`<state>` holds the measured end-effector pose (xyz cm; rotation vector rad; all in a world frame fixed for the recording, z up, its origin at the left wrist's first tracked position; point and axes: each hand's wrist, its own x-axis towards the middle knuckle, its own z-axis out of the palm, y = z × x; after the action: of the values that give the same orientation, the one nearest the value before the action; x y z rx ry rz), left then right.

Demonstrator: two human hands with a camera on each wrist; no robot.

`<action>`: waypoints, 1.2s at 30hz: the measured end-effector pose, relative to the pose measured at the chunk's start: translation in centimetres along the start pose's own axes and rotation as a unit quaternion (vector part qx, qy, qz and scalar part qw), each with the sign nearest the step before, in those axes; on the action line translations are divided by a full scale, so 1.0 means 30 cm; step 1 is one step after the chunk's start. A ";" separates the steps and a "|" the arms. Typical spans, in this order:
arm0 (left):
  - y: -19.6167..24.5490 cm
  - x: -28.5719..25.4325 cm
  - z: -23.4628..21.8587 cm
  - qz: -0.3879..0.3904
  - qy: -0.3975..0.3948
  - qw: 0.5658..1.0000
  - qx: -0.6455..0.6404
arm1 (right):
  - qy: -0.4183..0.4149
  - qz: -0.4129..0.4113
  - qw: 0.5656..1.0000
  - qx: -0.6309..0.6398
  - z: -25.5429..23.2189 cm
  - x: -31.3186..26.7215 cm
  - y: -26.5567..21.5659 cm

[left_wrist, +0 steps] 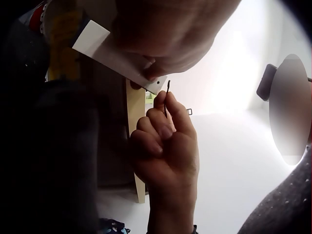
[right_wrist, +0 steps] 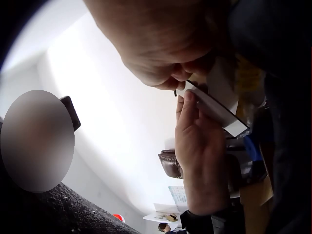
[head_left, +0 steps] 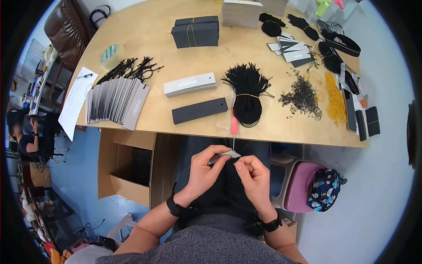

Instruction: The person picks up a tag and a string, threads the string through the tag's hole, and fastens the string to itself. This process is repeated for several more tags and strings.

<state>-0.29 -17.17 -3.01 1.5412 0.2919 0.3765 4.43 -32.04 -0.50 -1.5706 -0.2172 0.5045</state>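
My left hand [head_left: 203,169] pinches the tag [head_left: 225,155], long axis running 8-to-2 o'clock, while my right hand [head_left: 254,174] pinches the string [left_wrist: 166,97] right at its 4 o'clock.

The left hand [head_left: 203,169] holds a small grey tag [head_left: 225,155] by its end, and the right hand [head_left: 253,172] pinches something tiny right beside that tag, just touching it. Straight past the two hands, on the wooden table [head_left: 145,35], lies a pink tool [head_left: 234,125] next to a big bundle of black strings [head_left: 247,94]. Farther off to the left of the hands, a row of grey tags [head_left: 115,104] leans together.
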 end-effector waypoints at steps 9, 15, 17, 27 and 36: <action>-0.009 -0.006 0.009 0.097 0.000 0.988 0.121 | 0.035 -0.050 0.997 -0.050 0.027 0.013 0.012; -0.054 0.003 0.023 0.036 0.024 0.999 0.009 | 0.053 -0.057 0.995 -0.061 0.026 0.019 0.024; -0.043 0.027 0.027 0.035 0.026 0.999 0.010 | 0.058 -0.063 0.994 -0.069 0.029 0.030 0.032; -0.075 0.072 -0.030 -0.044 -0.083 0.992 -0.083 | 0.008 0.046 0.999 -0.029 0.012 0.030 0.067; -0.024 0.051 -0.067 -0.008 -0.136 0.990 -0.045 | -0.109 0.086 0.989 0.052 -0.021 -0.001 0.039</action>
<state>0.30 -14.71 -3.67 1.4804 0.0729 0.1624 4.50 -32.70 -1.65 -1.4383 -0.2186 0.8116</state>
